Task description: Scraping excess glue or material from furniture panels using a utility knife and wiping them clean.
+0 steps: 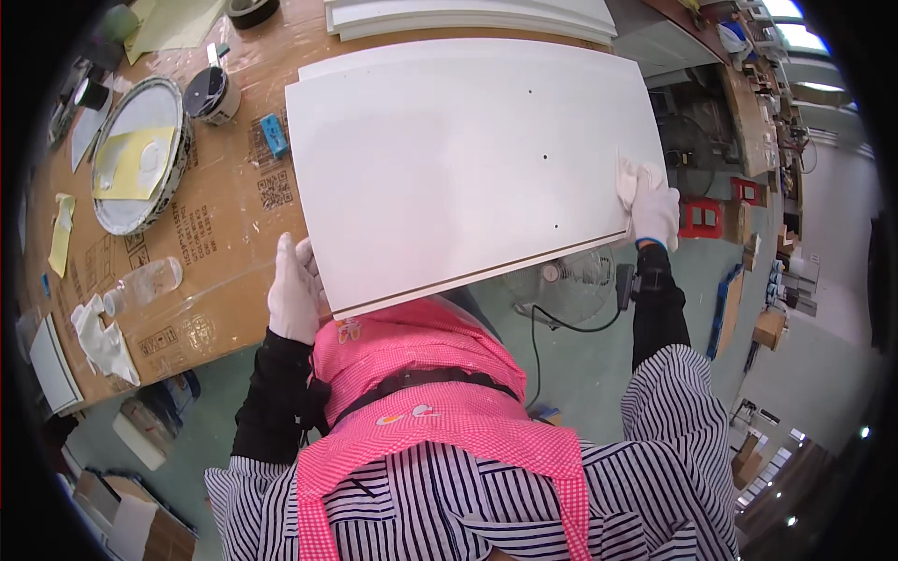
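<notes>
A large white panel (449,159) with three small dark holes lies in front of me. A groove runs along its near edge. My left hand (296,292), in a white glove, is at the panel's near left corner. Its fingers are stretched out and partly hidden beside the panel's edge, holding nothing that I can see. At the panel's right edge, my right hand (657,217), also gloved, is closed on a white cloth (632,178) that lies against the panel's surface.
Cardboard covers the worktable (224,309). On its left are a round lid with yellow paper (140,159), a dark-topped jar (211,95), a blue block (274,136), a clear bottle (150,283) and a white rag (101,341). More white panels (468,17) lie beyond. A fan (566,280) stands below.
</notes>
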Demonstrator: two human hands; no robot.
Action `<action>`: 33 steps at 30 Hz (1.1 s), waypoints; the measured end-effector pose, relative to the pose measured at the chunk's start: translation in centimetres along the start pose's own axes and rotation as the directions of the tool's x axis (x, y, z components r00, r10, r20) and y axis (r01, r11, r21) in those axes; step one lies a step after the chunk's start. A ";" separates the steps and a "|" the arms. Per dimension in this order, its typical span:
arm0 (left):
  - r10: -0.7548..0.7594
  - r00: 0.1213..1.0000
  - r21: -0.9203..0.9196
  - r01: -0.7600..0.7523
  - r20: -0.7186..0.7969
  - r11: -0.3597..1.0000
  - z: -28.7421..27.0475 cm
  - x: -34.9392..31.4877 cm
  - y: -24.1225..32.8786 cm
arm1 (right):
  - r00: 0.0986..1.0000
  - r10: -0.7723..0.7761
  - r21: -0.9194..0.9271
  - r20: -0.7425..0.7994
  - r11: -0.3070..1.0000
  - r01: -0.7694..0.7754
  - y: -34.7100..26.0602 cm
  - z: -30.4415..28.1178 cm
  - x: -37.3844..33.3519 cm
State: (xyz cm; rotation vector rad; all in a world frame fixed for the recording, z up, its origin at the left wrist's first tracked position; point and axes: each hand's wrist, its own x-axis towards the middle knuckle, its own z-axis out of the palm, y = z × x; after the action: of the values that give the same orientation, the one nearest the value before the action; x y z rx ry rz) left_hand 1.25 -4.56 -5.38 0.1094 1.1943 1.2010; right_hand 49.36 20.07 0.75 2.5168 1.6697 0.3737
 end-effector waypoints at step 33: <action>0.605 0.777 0.693 -0.340 -0.173 0.636 4.0 0.4 -2.4 | 0.289 -0.912 0.324 -0.292 0.190 0.927 -32.0 -10.2 -16.0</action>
State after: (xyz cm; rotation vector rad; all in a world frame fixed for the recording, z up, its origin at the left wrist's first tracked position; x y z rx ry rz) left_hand 5.76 -3.31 -5.43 0.7831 1.9995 1.2611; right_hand 12.29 17.49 1.31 1.0598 3.1295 -0.1419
